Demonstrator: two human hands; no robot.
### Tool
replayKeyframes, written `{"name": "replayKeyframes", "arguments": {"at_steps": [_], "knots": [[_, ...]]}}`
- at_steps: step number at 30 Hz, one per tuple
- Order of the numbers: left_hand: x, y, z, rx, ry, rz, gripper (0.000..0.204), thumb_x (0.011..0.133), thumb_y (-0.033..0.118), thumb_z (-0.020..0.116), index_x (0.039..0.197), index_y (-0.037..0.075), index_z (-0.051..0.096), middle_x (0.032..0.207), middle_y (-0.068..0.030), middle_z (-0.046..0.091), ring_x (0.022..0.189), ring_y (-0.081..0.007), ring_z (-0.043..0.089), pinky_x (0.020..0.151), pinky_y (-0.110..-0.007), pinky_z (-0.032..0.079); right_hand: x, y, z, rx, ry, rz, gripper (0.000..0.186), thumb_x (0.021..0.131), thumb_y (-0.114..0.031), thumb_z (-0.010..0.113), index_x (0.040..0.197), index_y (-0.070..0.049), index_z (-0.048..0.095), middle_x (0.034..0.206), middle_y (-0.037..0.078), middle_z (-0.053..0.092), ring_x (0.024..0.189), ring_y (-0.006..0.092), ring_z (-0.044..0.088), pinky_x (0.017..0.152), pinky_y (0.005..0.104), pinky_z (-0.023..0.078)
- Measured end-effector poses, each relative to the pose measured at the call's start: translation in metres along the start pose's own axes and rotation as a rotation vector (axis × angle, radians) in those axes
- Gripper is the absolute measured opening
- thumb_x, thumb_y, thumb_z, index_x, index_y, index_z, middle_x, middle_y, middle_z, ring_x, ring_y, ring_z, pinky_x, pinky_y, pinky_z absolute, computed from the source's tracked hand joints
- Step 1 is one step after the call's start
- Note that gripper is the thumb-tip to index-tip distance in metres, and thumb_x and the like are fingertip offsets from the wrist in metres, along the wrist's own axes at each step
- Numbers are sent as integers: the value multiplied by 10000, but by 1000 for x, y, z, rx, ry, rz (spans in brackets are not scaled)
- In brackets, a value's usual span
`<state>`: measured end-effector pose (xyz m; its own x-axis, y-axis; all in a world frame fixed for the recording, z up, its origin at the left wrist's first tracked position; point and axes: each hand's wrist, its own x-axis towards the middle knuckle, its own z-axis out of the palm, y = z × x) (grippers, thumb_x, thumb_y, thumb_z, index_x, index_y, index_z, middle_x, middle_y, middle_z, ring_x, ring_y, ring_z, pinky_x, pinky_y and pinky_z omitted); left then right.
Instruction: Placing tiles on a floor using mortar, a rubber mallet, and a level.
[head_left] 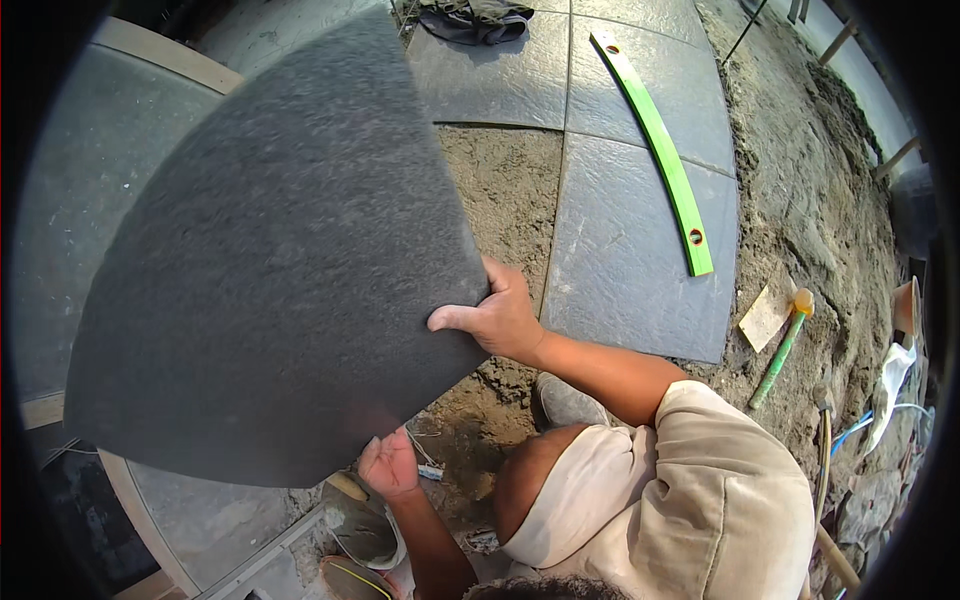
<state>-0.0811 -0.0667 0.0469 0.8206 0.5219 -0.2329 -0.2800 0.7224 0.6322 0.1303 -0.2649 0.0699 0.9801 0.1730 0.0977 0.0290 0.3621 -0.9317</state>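
Grey slab [280, 260] is sitting in hand, left of bare sand [505, 185].
One corner is pointing away, long axis running near-to-far; right hand [500, 318] is clamping an edge; left hand [392, 466], grip I can't tell.

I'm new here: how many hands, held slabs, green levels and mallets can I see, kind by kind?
Hands: 2, the left hand and the right hand
Held slab: 1
Green level: 1
Mallet: 1
Total: 5
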Motion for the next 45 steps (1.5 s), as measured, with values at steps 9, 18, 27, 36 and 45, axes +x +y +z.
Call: {"name": "replayKeyframes", "arguments": {"at_steps": [9,18,27,36,45], "knots": [[-166,131,35,-524,247,80,1086,832,650,561,1522,35,-10,1595,-218,49,1464,-408,119,1129,-635,201,-20,-123,162,-188,-419,-597,651,532,-639,824,642,-82,506,554,52,523,486,262,551,455,363,408],[-344,188,-54,-679,31,654,1108,845,642,569,1521,95,-117,1594,-209,-78,1459,-380,131,1103,-590,299,-150,-193,302,172,-863,-1120,623,460,-718,711,587,-154,478,550,-36,535,511,216,580,467,370,391],[-454,235,-135,-457,-383,665,1075,876,516,570,1507,64,-173,1599,-225,5,1395,-450,306,953,-628,445,-197,-192,384,150,-1392,-1225,500,620,-555,761,680,-127,510,681,16,608,706,285,629,606,418,461],[-574,188,-144,62,905,884,599,867,476,498,1263,32,559,1176,-140,629,949,-270,645,832,-403,541,-258,-88,414,39,-1612,-1198,135,856,-135,556,969,-128,629,1044,62,665,1036,305,617,874,408,489],[-625,134,-147,-5,675,891,602,800,291,606,1283,-57,520,1211,-208,623,1013,-321,656,862,-470,550,-332,33,414,55,-1696,-1143,193,937,-186,483,1089,-126,585,1296,71,589,1239,275,530,1018,388,431]]}}
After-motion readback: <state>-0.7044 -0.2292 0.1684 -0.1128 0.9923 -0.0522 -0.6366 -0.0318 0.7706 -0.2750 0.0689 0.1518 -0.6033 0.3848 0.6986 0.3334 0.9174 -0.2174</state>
